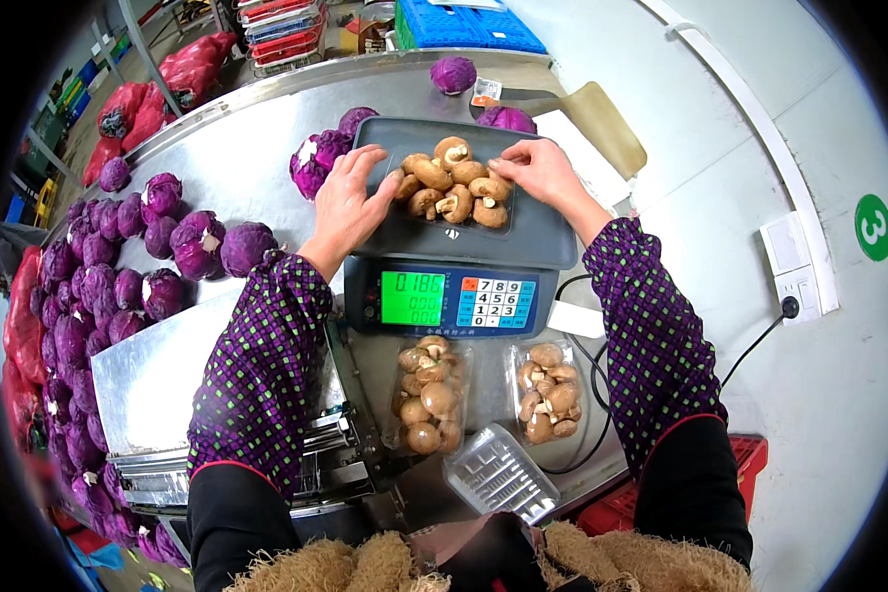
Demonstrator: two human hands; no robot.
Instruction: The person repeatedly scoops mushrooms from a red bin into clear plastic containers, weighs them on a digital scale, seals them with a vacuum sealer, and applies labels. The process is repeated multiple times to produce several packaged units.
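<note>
Mushrooms [464, 174] lie between left hand [348, 204] and right hand [543, 178]

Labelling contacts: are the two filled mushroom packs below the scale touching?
Apart. The head view shows a strip of tabletop between the left pack and the right pack.

Left hand [350, 202]: thumb at left edge of mushroom pile [454, 187], fingers spread
Right hand [543, 178]: fingertips at pile's right edge (can't tell if gripping)
Scale [454, 308]: pile on its grey pan [538, 237], green display lit
Packs: left mushroom pack [429, 400] and right mushroom pack [551, 395] near side of scale; ribbed clear tray [501, 474] angled just below
Tabletop [257, 148]: metal, purple cabbages [84, 296] massed left, several beyond pan
</note>
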